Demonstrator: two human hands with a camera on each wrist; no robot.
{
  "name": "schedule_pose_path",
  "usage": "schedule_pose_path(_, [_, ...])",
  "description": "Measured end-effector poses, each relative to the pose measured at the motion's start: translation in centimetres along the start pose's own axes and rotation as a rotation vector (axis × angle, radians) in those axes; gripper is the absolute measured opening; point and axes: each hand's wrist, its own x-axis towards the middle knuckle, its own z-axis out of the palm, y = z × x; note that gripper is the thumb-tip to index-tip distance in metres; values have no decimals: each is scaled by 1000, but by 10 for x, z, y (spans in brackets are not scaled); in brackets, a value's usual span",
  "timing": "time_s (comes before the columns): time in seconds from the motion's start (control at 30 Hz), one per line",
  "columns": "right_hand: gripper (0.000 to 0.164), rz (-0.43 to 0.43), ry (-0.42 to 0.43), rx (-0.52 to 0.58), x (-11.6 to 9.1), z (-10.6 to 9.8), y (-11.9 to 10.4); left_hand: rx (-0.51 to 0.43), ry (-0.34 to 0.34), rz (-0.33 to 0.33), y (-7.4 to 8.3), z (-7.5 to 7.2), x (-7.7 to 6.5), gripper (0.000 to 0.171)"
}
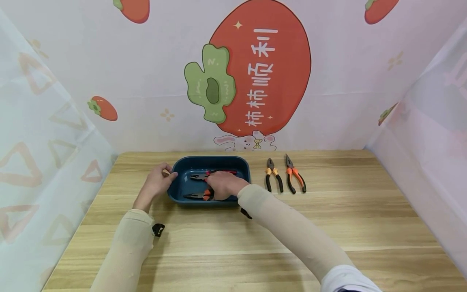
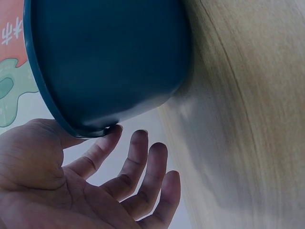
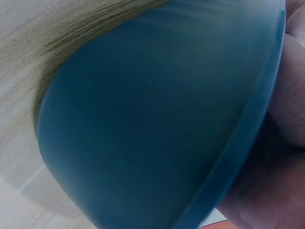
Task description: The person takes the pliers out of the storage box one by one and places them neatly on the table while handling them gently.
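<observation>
A dark blue plastic basin stands near the table's back edge. Its left-end rim is pinched between the thumb and index finger of my left hand; the left wrist view shows the other fingers spread below. My right hand reaches down inside the basin, over the handles of needle-nose pliers with orange grips. Behind it lie pliers with red handles, partly covered by the hand. The right fingertips are hidden, so I cannot tell whether they grip the orange pliers. In the right wrist view, the basin's wall blocks most of that hand.
Right of the basin lie combination pliers with yellow-and-black handles and long-nose pliers with orange-and-black handles. A wood-grain table carries everything. A printed cloth hangs behind it, with more cloth at both sides.
</observation>
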Motion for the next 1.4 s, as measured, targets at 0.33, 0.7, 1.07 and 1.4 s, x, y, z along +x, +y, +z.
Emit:
schedule_pose_path(0.33, [19, 122, -24, -17, -6, -5, -2, -5, -10, -7, 1, 0, 0, 19])
schedule_pose_path(0.7, [38, 153, -18, -31, -12, -7, 1, 5, 4, -8, 0, 0, 0, 17])
schedule_pose_path(1.07, [26, 137, -32, -31, -13, -6, 10, 4, -2, -16, 2, 0, -1, 18])
schedule_pose_path(1.4, [17, 123, -42, 32, -17, -8, 11, 3, -7, -14, 3, 0, -2, 18])
